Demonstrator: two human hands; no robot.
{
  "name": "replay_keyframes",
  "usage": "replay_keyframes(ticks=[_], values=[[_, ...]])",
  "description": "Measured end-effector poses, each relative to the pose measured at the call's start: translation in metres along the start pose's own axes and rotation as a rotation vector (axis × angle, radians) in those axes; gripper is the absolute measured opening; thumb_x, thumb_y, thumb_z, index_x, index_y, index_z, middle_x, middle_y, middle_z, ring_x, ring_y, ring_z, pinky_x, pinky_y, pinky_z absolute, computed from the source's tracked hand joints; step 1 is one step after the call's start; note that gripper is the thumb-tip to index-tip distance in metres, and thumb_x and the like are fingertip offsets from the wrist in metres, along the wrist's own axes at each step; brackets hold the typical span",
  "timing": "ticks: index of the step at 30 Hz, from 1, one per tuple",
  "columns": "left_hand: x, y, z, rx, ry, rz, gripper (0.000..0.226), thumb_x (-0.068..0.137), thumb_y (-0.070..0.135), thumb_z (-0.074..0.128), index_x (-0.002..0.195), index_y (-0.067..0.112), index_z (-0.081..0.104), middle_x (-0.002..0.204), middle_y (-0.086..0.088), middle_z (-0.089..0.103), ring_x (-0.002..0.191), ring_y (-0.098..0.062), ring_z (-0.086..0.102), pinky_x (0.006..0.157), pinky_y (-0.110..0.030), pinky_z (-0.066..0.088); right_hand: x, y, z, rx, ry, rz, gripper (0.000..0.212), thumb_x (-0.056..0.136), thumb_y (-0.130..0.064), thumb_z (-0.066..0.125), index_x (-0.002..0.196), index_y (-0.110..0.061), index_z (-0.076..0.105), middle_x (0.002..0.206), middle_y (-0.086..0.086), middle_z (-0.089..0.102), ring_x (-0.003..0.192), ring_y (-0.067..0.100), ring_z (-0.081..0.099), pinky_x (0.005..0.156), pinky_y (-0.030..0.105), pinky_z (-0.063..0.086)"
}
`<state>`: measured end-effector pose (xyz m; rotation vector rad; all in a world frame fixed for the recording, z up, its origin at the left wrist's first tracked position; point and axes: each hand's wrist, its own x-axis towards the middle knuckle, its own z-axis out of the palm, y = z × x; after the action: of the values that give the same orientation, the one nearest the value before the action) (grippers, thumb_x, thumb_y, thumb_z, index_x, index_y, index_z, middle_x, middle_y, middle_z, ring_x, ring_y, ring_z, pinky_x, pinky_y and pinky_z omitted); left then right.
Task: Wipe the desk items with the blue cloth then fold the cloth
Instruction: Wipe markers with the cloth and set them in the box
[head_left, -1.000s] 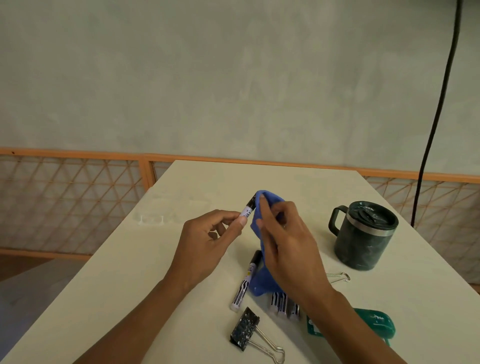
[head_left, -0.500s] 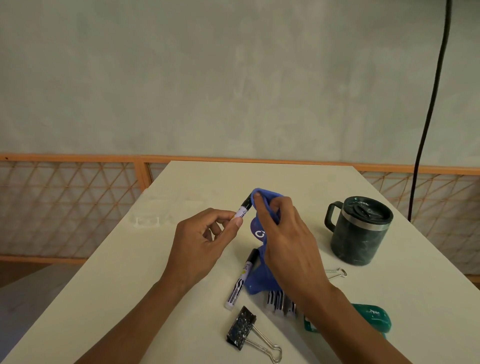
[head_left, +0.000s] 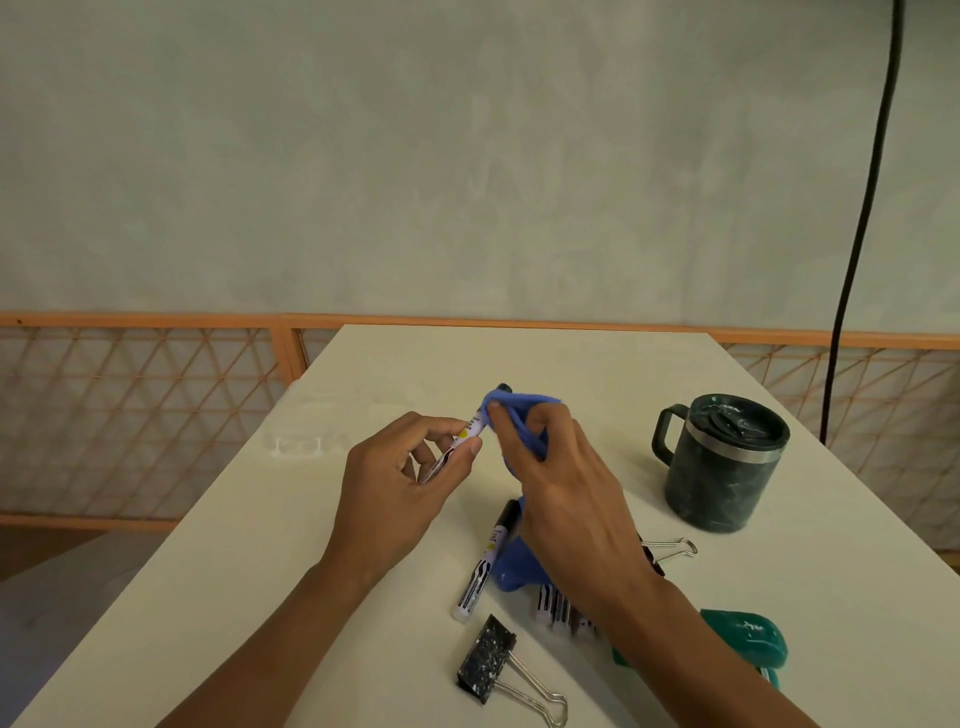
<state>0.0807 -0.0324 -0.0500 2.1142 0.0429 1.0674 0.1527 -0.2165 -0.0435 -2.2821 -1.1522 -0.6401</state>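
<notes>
Clips and pens lie closest to me: a speckled binder clip (head_left: 487, 659) by the near edge of the counter (head_left: 249, 582), a loose marker (head_left: 483, 569) just beyond it, and a few spare markers (head_left: 561, 608) half hidden under my right forearm. A green plastic thing (head_left: 750, 635), which I cannot identify, sits toward the near right corner. A second clip (head_left: 670, 548) pokes out past my right wrist.

Above these, my left hand (head_left: 400, 493) pinches the held marker (head_left: 460, 441) by its lower barrel, tilted up and away from me. My right hand (head_left: 563, 493) grips the blue cloth (head_left: 519, 415), bunched round the marker's upper end. The cloth's tail hangs down to the counter, touching the loose marker.

A second ago the black cap stood clear beside the cloth. Now the cloth covers it and only the very tip shows on top. I judge this marker is nearly done, the cap being its last part. The other pens, both clips and the rest remain to be wiped, and folding is a long way off.

Toward the right edge stands the dark lidded mug (head_left: 722, 462), well apart from my hands. Nothing blocks the wiping, though the trailing cloth could drag the loose marker. Beyond the far edge run an orange lattice railing (head_left: 130, 415) and a black cable (head_left: 857, 234) down the wall.
</notes>
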Motion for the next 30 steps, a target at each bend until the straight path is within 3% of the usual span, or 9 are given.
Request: replay_keyframes(ticks=[3, 7, 14, 18, 20, 22, 25, 27, 30], values=[[0.001, -0.001, -0.002, 0.022, 0.012, 0.028, 0.022, 0.093, 0.035, 0.081, 0.11, 0.021, 0.081, 0.09, 0.015, 0.07, 0.071, -0.016, 0.061, 0.057, -0.014, 0.044, 0.001, -0.005, -0.004, 0.0, 0.053, -0.041, 0.078, 0.085, -0.004, 0.071, 0.147, -0.034, 0.033, 0.122, 0.005, 0.047, 0.1, 0.028, 0.052, 0.079, 0.042, 0.055], [-0.001, -0.001, -0.001, 0.073, 0.003, 0.098, 0.026, 0.09, 0.028, 0.088, 0.114, 0.019, 0.081, 0.093, 0.013, 0.068, 0.07, -0.016, 0.059, 0.058, -0.012, 0.044, 0.002, 0.012, -0.007, -0.017, 0.01, 0.066, 0.111, 0.069, -0.007, 0.086, 0.163, -0.029, 0.03, 0.136, 0.001, 0.042, 0.105, 0.025, 0.058, 0.069, 0.033, 0.054], [0.001, 0.0, -0.003, 0.069, 0.045, 0.113, 0.021, 0.088, 0.021, 0.09, 0.107, 0.018, 0.081, 0.091, 0.011, 0.067, 0.068, -0.017, 0.058, 0.056, -0.017, 0.044, 0.0, 0.004, 0.001, -0.039, -0.054, 0.006, 0.109, 0.065, -0.018, 0.087, 0.161, -0.029, 0.038, 0.129, 0.0, 0.037, 0.104, 0.024, 0.051, 0.072, 0.042, 0.059], [0.0, 0.0, -0.002, 0.093, 0.029, 0.143, 0.024, 0.089, 0.023, 0.09, 0.111, 0.018, 0.081, 0.093, 0.01, 0.068, 0.069, -0.017, 0.059, 0.056, -0.015, 0.044, 0.002, 0.011, -0.001, -0.026, 0.078, 0.027, 0.095, 0.079, -0.006, 0.078, 0.161, -0.033, 0.038, 0.131, 0.001, 0.042, 0.102, 0.025, 0.056, 0.075, 0.033, 0.053], [-0.001, 0.0, -0.001, 0.092, 0.011, 0.146, 0.026, 0.089, 0.027, 0.089, 0.112, 0.018, 0.081, 0.095, 0.011, 0.069, 0.07, -0.015, 0.06, 0.058, -0.011, 0.044, 0.003, 0.017, -0.003, 0.131, 0.108, 0.156, 0.081, 0.093, -0.003, 0.067, 0.152, -0.045, 0.031, 0.129, 0.0, 0.049, 0.104, 0.028, 0.06, 0.079, 0.039, 0.057], [-0.001, 0.001, -0.001, 0.081, 0.011, 0.144, 0.026, 0.088, 0.026, 0.089, 0.111, 0.018, 0.082, 0.095, 0.011, 0.07, 0.07, -0.016, 0.06, 0.056, -0.014, 0.045, 0.002, 0.015, -0.005, 0.158, 0.128, 0.184, 0.063, 0.1, -0.008, 0.052, 0.152, -0.04, 0.035, 0.13, 0.005, 0.051, 0.107, 0.033, 0.059, 0.083, 0.044, 0.055], [0.001, 0.001, -0.004, 0.086, 0.025, 0.158, 0.025, 0.088, 0.026, 0.09, 0.11, 0.018, 0.082, 0.096, 0.01, 0.071, 0.071, -0.016, 0.06, 0.055, -0.016, 0.046, 0.001, 0.019, -0.003, 0.228, 0.134, 0.192, 0.054, 0.103, -0.026, 0.036, 0.156, -0.03, 0.043, 0.124, -0.002, 0.048, 0.099, 0.021, 0.058, 0.077, 0.035, 0.05], [0.001, 0.0, -0.005, 0.08, 0.027, 0.15, 0.023, 0.089, 0.026, 0.089, 0.109, 0.019, 0.082, 0.095, 0.013, 0.069, 0.069, -0.017, 0.058, 0.056, -0.015, 0.043, 0.003, 0.021, -0.002, 0.437, 0.173, 0.255, 0.045, 0.105, -0.029, 0.034, 0.146, -0.035, 0.05, 0.115, -0.008, 0.051, 0.092, 0.014, 0.059, 0.073, 0.033, 0.048], [0.002, -0.001, -0.005, 0.076, -0.001, 0.156, 0.021, 0.091, 0.028, 0.088, 0.11, 0.021, 0.082, 0.095, 0.014, 0.069, 0.068, -0.018, 0.056, 0.057, -0.018, 0.043, 0.006, 0.021, -0.005, 0.605, 0.236, 0.304, 0.037, 0.112, -0.019, 0.041, 0.136, -0.029, 0.067, 0.12, -0.012, 0.059, 0.105, 0.011, 0.065, 0.084, 0.031, 0.057]])
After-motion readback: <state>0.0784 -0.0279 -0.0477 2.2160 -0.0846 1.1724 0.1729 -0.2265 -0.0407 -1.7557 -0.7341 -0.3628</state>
